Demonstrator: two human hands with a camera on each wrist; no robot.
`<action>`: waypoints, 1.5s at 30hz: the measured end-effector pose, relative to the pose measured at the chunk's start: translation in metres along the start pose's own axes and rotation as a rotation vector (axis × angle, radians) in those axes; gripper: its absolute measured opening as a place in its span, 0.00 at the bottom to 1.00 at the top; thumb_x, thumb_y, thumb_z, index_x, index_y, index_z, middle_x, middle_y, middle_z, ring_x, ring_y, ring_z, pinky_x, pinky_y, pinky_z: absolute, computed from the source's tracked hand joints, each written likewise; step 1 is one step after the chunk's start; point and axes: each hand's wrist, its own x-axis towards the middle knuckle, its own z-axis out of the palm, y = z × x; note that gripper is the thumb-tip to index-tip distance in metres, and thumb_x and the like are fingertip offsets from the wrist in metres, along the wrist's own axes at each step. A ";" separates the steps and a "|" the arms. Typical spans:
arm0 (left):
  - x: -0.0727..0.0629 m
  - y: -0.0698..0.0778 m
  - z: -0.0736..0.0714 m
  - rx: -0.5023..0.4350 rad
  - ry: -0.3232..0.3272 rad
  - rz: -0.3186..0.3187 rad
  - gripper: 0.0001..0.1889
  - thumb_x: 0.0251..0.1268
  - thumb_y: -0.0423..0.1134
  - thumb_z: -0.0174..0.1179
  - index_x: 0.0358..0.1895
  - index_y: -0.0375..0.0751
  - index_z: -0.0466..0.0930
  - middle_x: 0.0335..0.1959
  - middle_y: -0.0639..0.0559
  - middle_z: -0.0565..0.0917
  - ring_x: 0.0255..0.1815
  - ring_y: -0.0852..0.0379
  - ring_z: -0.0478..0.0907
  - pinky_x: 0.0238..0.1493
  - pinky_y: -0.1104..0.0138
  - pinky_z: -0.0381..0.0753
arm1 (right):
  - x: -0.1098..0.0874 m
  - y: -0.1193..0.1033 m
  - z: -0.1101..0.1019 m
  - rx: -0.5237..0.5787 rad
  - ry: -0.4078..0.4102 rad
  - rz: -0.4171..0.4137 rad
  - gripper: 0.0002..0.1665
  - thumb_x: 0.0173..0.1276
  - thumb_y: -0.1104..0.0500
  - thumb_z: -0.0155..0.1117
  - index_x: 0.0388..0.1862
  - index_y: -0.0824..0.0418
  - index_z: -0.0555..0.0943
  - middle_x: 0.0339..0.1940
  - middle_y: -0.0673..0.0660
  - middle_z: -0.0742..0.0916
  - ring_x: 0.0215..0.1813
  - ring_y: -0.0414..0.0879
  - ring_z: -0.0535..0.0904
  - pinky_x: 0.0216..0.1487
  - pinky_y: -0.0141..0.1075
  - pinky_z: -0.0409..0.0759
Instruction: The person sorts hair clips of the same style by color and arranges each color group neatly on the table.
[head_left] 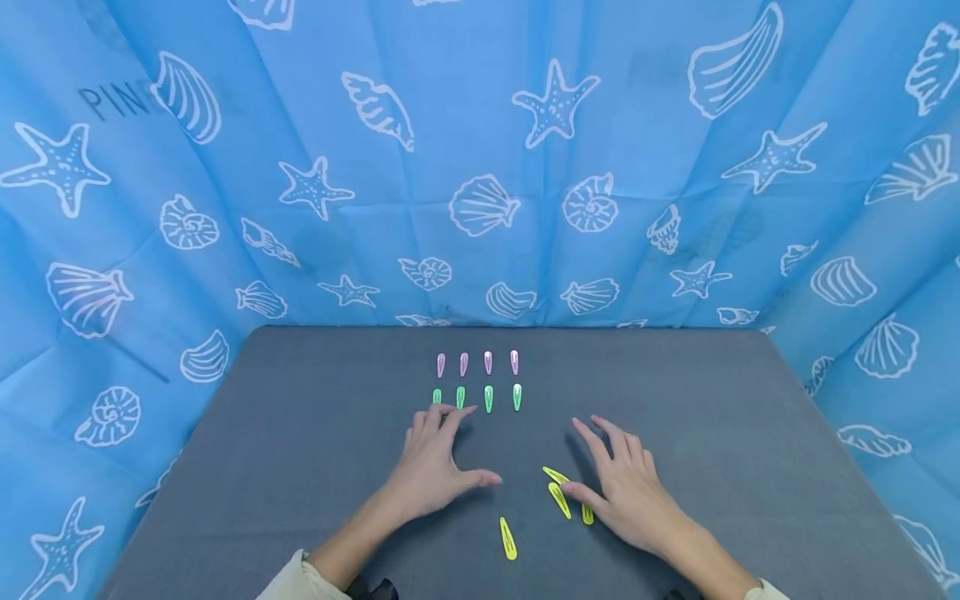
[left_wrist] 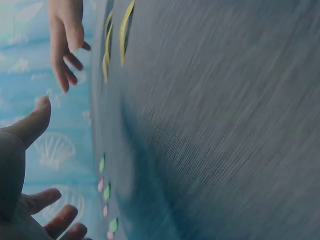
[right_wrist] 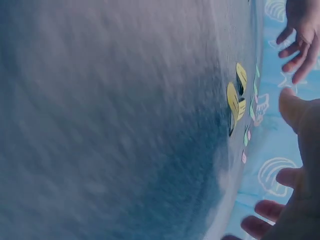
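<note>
Both hands hover over the grey table with fingers spread and nothing in them. My left hand (head_left: 433,468) is just in front of a row of green snap hair clips (head_left: 489,399), its fingertips partly covering the leftmost ones in the head view. Behind these lies a row of pink snap hair clips (head_left: 488,362). My right hand (head_left: 630,493) is over a loose group of yellow snap hair clips (head_left: 559,501), one partly hidden under its thumb. Between the hands, nearer the front, a single yellow hair clip (head_left: 508,538) lies apart. The right wrist view also shows the yellow group (right_wrist: 233,100).
A grey cloth covers the table (head_left: 315,433). Blue curtains (head_left: 450,125) printed with white shells and starfish hang behind the table's back edge and along both sides.
</note>
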 end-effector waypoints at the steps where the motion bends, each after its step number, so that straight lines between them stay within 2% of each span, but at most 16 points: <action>1: -0.003 0.001 0.002 -0.019 -0.016 0.013 0.52 0.41 0.66 0.79 0.74 0.54 0.70 0.63 0.49 0.72 0.59 0.50 0.64 0.57 0.50 0.69 | -0.001 0.000 0.000 0.019 -0.010 0.009 0.50 0.67 0.34 0.67 0.81 0.51 0.62 0.75 0.63 0.69 0.67 0.59 0.66 0.56 0.55 0.69; 6: -0.012 0.002 0.012 -0.090 -0.113 0.087 0.42 0.39 0.60 0.82 0.64 0.56 0.79 0.54 0.56 0.76 0.54 0.56 0.65 0.54 0.56 0.68 | -0.004 0.007 -0.001 0.184 -0.106 0.073 0.45 0.65 0.34 0.68 0.76 0.51 0.68 0.61 0.57 0.75 0.57 0.50 0.67 0.53 0.47 0.69; 9: -0.015 0.002 0.017 -0.130 -0.169 0.134 0.35 0.39 0.57 0.83 0.57 0.59 0.83 0.50 0.62 0.77 0.51 0.61 0.65 0.54 0.61 0.68 | -0.005 0.014 -0.004 0.300 -0.166 0.100 0.37 0.65 0.38 0.71 0.69 0.50 0.74 0.55 0.53 0.76 0.55 0.45 0.67 0.53 0.42 0.71; 12: -0.017 0.002 0.021 -0.164 -0.208 0.202 0.30 0.38 0.53 0.84 0.51 0.59 0.86 0.45 0.63 0.80 0.48 0.63 0.67 0.53 0.67 0.68 | -0.005 0.021 -0.005 0.396 -0.197 0.089 0.28 0.64 0.42 0.73 0.60 0.49 0.79 0.52 0.51 0.77 0.53 0.43 0.68 0.53 0.36 0.72; 15: -0.017 0.003 0.024 -0.158 -0.253 0.261 0.27 0.38 0.51 0.84 0.47 0.60 0.87 0.41 0.65 0.81 0.44 0.65 0.68 0.50 0.72 0.67 | -0.006 0.027 -0.006 0.456 -0.219 0.062 0.22 0.64 0.43 0.73 0.53 0.49 0.81 0.49 0.50 0.78 0.51 0.40 0.70 0.51 0.33 0.72; 20: -0.015 0.005 0.026 -0.112 -0.345 0.290 0.22 0.39 0.51 0.84 0.42 0.63 0.88 0.36 0.70 0.81 0.40 0.70 0.68 0.48 0.73 0.65 | -0.004 0.030 -0.004 0.462 -0.221 0.036 0.20 0.62 0.42 0.75 0.47 0.47 0.81 0.45 0.49 0.77 0.48 0.39 0.68 0.49 0.33 0.70; 24: -0.015 0.005 0.028 -0.083 -0.389 0.293 0.18 0.40 0.50 0.83 0.38 0.65 0.89 0.33 0.71 0.79 0.38 0.72 0.67 0.49 0.73 0.63 | -0.004 0.029 -0.002 0.440 -0.199 0.026 0.16 0.59 0.43 0.78 0.41 0.44 0.81 0.42 0.48 0.76 0.48 0.40 0.68 0.48 0.32 0.70; 31: -0.014 0.006 0.031 -0.009 -0.407 0.308 0.12 0.42 0.50 0.82 0.31 0.67 0.89 0.32 0.72 0.77 0.36 0.73 0.64 0.48 0.73 0.63 | -0.006 0.030 -0.001 0.429 -0.183 0.013 0.16 0.58 0.43 0.78 0.39 0.44 0.81 0.41 0.47 0.76 0.48 0.40 0.68 0.49 0.32 0.70; 37: -0.012 0.007 0.031 0.019 -0.412 0.338 0.10 0.44 0.51 0.81 0.24 0.65 0.86 0.30 0.71 0.76 0.35 0.73 0.62 0.45 0.74 0.61 | -0.006 0.030 0.000 0.432 -0.183 0.015 0.16 0.58 0.43 0.78 0.39 0.43 0.81 0.41 0.47 0.76 0.47 0.40 0.67 0.48 0.32 0.69; 40: -0.010 0.006 0.028 0.001 -0.422 0.349 0.09 0.52 0.51 0.77 0.25 0.63 0.84 0.29 0.70 0.75 0.34 0.72 0.63 0.44 0.73 0.62 | -0.006 0.030 0.000 0.430 -0.185 0.015 0.16 0.58 0.43 0.78 0.40 0.43 0.81 0.41 0.47 0.76 0.46 0.39 0.67 0.47 0.32 0.69; 45: -0.007 0.005 0.022 -0.103 -0.444 0.290 0.08 0.70 0.48 0.65 0.32 0.58 0.78 0.26 0.67 0.75 0.29 0.72 0.67 0.37 0.75 0.66 | -0.005 0.030 -0.001 0.433 -0.187 0.019 0.16 0.59 0.43 0.78 0.40 0.44 0.81 0.40 0.48 0.76 0.45 0.39 0.67 0.47 0.32 0.68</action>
